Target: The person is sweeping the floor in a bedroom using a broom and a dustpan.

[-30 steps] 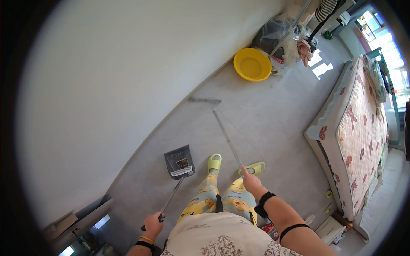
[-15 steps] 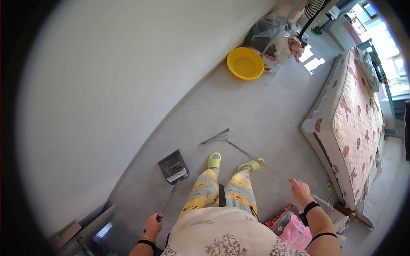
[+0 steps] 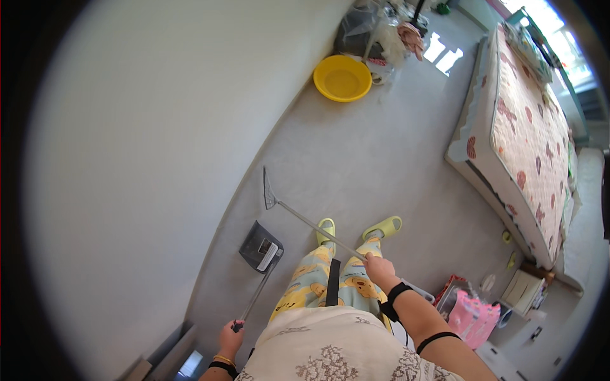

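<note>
My right hand [image 3: 379,269] is closed round the pole of a grey broom [image 3: 311,225], in front of my body. The broom's flat, wide head points away to the left and rests near the foot of the white wall. At lower left my left hand [image 3: 230,338] grips the handle end of a dark grey dustpan [image 3: 259,246]. Its pan lies on the floor between the wall and my left foot, just nearer to me than the broom head, and the two are apart. A pale label shows on the pan.
A yellow basin [image 3: 343,79] stands by the wall ahead, beside bagged things [image 3: 357,30]. To the right is a bed [image 3: 521,133] with a patterned cover. A pink bag [image 3: 471,317] sits at lower right. Light-green slippers [image 3: 383,227] are on my feet.
My right hand has moved left, and the broom head has swung left toward the wall. My view has shifted, and my right foot has turned outward. The left hand keeps its hold.
</note>
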A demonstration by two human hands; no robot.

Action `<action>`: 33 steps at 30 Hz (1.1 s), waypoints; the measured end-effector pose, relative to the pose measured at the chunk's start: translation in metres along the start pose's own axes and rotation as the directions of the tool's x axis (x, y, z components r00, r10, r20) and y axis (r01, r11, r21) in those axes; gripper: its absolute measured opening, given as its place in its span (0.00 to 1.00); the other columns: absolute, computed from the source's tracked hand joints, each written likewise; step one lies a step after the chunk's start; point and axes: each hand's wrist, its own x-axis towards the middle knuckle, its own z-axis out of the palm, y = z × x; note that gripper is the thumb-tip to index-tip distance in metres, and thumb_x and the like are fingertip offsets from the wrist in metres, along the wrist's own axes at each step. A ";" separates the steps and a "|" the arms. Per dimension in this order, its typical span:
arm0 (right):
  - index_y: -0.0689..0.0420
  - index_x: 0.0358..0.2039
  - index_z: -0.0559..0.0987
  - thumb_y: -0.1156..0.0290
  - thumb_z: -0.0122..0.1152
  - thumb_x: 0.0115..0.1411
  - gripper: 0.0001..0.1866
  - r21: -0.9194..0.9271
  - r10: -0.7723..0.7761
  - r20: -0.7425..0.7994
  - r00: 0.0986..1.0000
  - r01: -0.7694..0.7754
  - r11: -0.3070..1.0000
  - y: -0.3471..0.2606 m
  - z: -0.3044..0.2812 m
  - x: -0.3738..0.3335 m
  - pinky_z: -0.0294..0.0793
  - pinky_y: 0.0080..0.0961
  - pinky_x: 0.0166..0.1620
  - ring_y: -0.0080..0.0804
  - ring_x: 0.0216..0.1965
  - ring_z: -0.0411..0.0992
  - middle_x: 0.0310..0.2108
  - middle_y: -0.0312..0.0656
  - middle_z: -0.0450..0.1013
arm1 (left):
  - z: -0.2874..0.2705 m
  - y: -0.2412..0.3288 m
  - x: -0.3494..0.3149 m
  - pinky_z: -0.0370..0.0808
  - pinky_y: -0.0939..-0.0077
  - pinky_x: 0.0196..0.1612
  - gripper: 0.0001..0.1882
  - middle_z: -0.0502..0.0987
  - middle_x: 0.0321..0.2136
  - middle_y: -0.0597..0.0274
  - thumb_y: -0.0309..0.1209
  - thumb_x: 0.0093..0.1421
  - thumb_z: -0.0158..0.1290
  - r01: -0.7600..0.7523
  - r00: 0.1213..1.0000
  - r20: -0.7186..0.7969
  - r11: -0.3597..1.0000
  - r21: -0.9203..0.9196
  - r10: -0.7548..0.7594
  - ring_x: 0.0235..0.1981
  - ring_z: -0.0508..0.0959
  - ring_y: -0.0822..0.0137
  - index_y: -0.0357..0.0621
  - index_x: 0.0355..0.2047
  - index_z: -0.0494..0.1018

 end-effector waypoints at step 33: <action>0.55 0.32 0.73 0.69 0.44 0.54 0.09 0.303 0.174 -0.149 0.973 -0.123 0.945 -0.063 0.217 0.006 0.72 0.34 0.32 0.41 0.31 0.74 0.28 0.45 0.74 | -0.029 -0.064 0.077 0.57 0.85 0.12 0.14 0.72 0.23 0.66 0.18 0.42 0.53 0.042 0.995 0.090 0.991 -0.127 -0.030 0.11 0.62 0.78 0.39 0.32 0.72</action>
